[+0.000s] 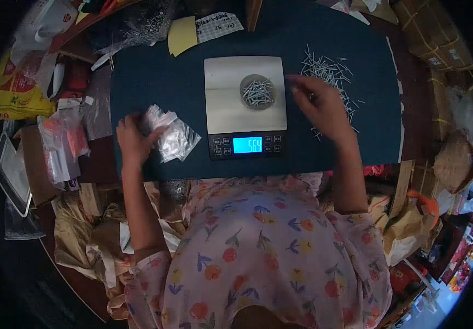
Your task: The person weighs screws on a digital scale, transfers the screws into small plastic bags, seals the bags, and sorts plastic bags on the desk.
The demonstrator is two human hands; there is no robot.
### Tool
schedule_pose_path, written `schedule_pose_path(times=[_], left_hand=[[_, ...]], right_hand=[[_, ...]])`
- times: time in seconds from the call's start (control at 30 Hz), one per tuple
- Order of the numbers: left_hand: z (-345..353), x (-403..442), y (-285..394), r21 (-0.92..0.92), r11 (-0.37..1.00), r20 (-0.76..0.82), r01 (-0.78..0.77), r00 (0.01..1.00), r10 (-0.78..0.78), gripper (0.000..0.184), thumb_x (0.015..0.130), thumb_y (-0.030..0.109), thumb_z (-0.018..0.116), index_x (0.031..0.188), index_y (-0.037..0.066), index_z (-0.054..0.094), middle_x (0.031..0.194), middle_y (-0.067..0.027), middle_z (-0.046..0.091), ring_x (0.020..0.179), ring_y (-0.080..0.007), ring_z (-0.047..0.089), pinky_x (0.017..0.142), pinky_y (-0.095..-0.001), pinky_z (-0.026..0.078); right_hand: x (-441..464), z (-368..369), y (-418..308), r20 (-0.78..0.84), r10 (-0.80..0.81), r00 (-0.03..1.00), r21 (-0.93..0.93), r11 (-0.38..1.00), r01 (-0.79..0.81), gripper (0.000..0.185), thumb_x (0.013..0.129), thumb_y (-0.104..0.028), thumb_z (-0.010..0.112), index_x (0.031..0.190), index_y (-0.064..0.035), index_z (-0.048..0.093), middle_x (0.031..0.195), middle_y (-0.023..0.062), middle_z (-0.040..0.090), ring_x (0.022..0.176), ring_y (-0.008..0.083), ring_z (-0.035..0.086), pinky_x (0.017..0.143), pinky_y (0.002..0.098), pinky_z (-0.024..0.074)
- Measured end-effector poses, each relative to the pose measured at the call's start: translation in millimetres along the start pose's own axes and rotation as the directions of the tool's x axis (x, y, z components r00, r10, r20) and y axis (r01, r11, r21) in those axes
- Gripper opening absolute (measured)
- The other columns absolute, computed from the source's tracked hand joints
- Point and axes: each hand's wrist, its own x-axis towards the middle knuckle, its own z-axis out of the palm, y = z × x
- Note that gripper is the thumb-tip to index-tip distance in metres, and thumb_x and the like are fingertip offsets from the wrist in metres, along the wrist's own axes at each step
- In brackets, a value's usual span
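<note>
My left hand (133, 137) rests at the left of the dark mat, thumb and fingers apart, its thumb lying over a pile of clear plastic bags (177, 138). My right hand (320, 105) is between the scale and a loose heap of screws (324, 70), fingers bent and apart, with nothing visible in them. Its fingertips reach the right edge of the digital scale (223, 112). On the scale's plate stands a small round dish (246, 86) holding several silvery screws (259, 94). The lit blue display (247, 145) seems to read 564.
A yellow paper (182, 36) and a handwritten note (219, 27) lie at the back of the dark mat (154, 82). Plastic packets (61, 148) and a yellow bag (20, 90) crowd the left. Cardboard boxes (431, 33) line the right side.
</note>
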Motion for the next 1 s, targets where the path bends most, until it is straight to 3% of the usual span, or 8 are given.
schedule_pose_path(times=[0.07,0.17,0.27,0.37,0.53,0.77,0.87,1.0], left_hand=[[0.0,2.8,5.8,-0.134,0.985,0.179,0.111,0.98,-0.086,0.059,0.06,0.035,0.084,0.101,0.001,0.059,0.096,-0.0167,0.058,0.09,-0.0347,0.054,0.079,-0.0421,0.044],[6.8,7.2,7.5,-0.021,0.995,0.349,0.099,0.933,-0.086,0.06,0.059,0.031,0.086,0.1,0.0,0.057,0.091,-0.0156,0.058,0.088,-0.0334,0.054,0.075,-0.0418,0.045],[-0.3,-1.1,21.4,-0.044,0.999,0.125,-0.024,0.992,0.03,0.055,0.06,0.027,0.085,0.098,-0.002,0.058,0.09,-0.0167,0.06,0.088,-0.0329,0.057,0.074,-0.0407,0.046],[-7.1,-1.6,27.4,-0.227,0.969,0.135,0.099,0.988,-0.069,0.048,0.062,0.023,0.084,0.096,-0.001,0.06,0.093,-0.0192,0.061,0.088,-0.0325,0.06,0.075,-0.04,0.048],[-21.1,0.3,41.1,-0.26,0.866,0.453,0.426,0.846,-0.28,0.039,0.065,0.017,0.081,0.093,-0.002,0.062,0.096,-0.0201,0.061,0.089,-0.0324,0.061,0.076,-0.0394,0.048],[-16.3,-0.7,7.7,-0.181,0.983,0.209,0.018,0.978,0.021,0.036,0.066,0.012,0.079,0.095,-0.001,0.062,0.095,-0.016,0.058,0.089,-0.0326,0.059,0.077,-0.0383,0.048],[-18.0,-2.9,12.6,-0.16,0.985,0.129,0.057,0.991,-0.036,0.041,0.066,0.013,0.08,0.1,0.0,0.061,0.099,-0.0159,0.058,0.089,-0.0322,0.059,0.078,-0.0388,0.047],[-8.7,-0.9,-3.4,-0.349,0.853,0.382,0.389,0.89,-0.249,0.043,0.067,0.015,0.081,0.103,0.003,0.06,0.102,-0.0184,0.059,0.092,-0.0304,0.06,0.076,-0.0393,0.048]], right_hand=[[2.4,1.1,-2.7,0.027,-0.025,0.999,-0.001,1.0,0.025,0.026,0.085,-0.01,0.059,0.111,-0.0041,0.063,0.099,0.0155,0.065,0.085,0.026,0.065,0.075,0.0339,0.0518],[6.4,2.0,-9.4,0.094,-0.049,0.994,-0.019,0.999,0.051,0.023,0.084,-0.01,0.061,0.106,-0.0037,0.065,0.096,0.0137,0.064,0.085,0.0255,0.065,0.074,0.0339,0.0518],[14.5,7.9,-12.3,0.16,-0.096,0.982,-0.087,0.99,0.111,0.02,0.08,-0.01,0.064,0.099,-0.0044,0.066,0.092,0.0109,0.063,0.081,0.0236,0.064,0.072,0.0333,0.0515],[22.8,17.8,-17.1,0.182,-0.154,0.971,-0.151,0.972,0.183,0.018,0.076,-0.01,0.068,0.094,-0.0063,0.066,0.089,0.008,0.061,0.075,0.0222,0.063,0.068,0.0333,0.0509],[37.0,29.0,-28.2,0.253,-0.136,0.958,-0.301,0.93,0.211,0.012,0.074,-0.011,0.069,0.085,-0.0082,0.065,0.093,0.0089,0.062,0.084,0.0276,0.063,0.075,0.0381,0.0512],[27.4,19.3,-19.9,0.106,-0.105,0.989,-0.02,0.994,0.108,0.015,0.078,-0.013,0.068,0.089,-0.0063,0.061,0.09,0.0089,0.063,0.077,0.0234,0.063,0.07,0.0349,0.0507],[21.6,6.9,-10.8,0.055,0.02,0.998,-0.018,1.0,-0.019,0.016,0.08,-0.014,0.068,0.091,-0.0053,0.061,0.089,0.0091,0.063,0.074,0.0214,0.062,0.068,0.0338,0.0499],[12.2,-5.5,28.7,-0.158,0.042,0.987,-0.182,0.981,-0.071,0.018,0.08,-0.013,0.067,0.094,-0.0041,0.061,0.091,0.0105,0.063,0.072,0.02,0.061,0.065,0.0329,0.0489]])
